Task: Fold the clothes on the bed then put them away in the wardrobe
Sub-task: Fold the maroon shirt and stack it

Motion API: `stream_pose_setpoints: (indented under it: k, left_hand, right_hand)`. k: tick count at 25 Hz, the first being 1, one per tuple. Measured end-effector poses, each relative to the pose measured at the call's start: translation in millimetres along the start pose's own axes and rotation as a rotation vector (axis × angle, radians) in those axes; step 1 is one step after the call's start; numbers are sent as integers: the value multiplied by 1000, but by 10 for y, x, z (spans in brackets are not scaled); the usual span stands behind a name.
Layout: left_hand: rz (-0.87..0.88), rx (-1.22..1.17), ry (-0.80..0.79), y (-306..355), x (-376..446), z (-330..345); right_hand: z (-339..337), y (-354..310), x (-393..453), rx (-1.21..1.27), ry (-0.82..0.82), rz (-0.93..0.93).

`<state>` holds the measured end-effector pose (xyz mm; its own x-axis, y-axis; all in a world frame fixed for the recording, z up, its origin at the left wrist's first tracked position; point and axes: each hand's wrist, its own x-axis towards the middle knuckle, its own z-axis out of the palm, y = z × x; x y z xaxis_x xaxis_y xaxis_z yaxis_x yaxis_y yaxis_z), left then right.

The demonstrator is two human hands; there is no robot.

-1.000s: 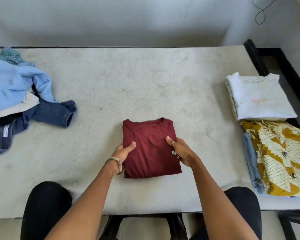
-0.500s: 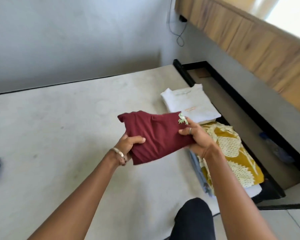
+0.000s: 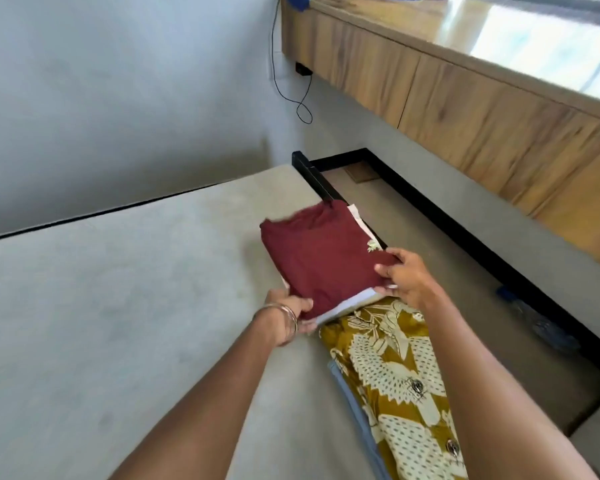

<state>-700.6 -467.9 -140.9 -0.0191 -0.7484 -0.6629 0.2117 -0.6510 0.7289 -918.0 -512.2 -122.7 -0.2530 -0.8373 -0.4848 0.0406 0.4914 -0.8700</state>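
The folded maroon T-shirt (image 3: 317, 261) lies on top of the folded white shirt (image 3: 347, 304), whose edge shows beneath it, at the right side of the bed (image 3: 118, 323). My left hand (image 3: 291, 318) pinches the maroon shirt's near left corner. At its near right corner my right hand (image 3: 404, 277) grips the edge, thumb on top. A folded mustard patterned shirt (image 3: 395, 379) with a pale blue garment (image 3: 355, 410) under it lies just nearer to me.
The black bed frame (image 3: 430, 216) runs along the mattress's right side, with bare floor beyond it. A wooden cabinet (image 3: 465, 109) stands at the right wall. A black cable (image 3: 284, 88) hangs down the grey wall.
Both hands lifted the maroon shirt from the middle of the bed and carried it right onto the white shirt. My view swung right, so the unfolded pile at left is out of sight.
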Motion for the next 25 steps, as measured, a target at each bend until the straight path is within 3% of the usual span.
stream_pose_setpoints:
  k: [4,8,11,12,13,14,15,16,17,19,22,25]
  left_hand:
    - [40,-116,112,-282,151,47]
    - [111,-159,91,-269,83,49]
    - [90,-132,169,-370,54,-10]
    - [83,-104,214,-414,30,-45]
    - [85,-56,259,-461,-16,-94]
    - [98,4,293,-496,-68,-137]
    - [115,64,317,-527,-137,-193]
    - [137,118,332,-532,-214,-265]
    - [159,173,340,-528,-298,-352]
    - [196,285,333,-476,-447,-504]
    - [256,401,346,-375,-739,-839]
    - [332,528,365,-358,-1096,-1262]
  right_hand:
    - [-58,238,146,83,102,-90]
    - [-70,166,155,-7,199,-213]
    - [19,260,11,-410,336,-190]
    - [76,290,-87,-595,441,-296]
    - [159,313,-218,-740,533,-524]
    - [250,342,-308,-844,521,-777]
    - [347,390,-389,-982,377,-921]
    - [440,455,-431,-1174,167,-943]
    - [513,535,-463,-1401,-6,-845]
    - [590,645,-459,-1682,-90,-588]
    - [885,502,-813,-1523,-49,-458]
    - [1249,443,-1321,-1240,-59,-534]
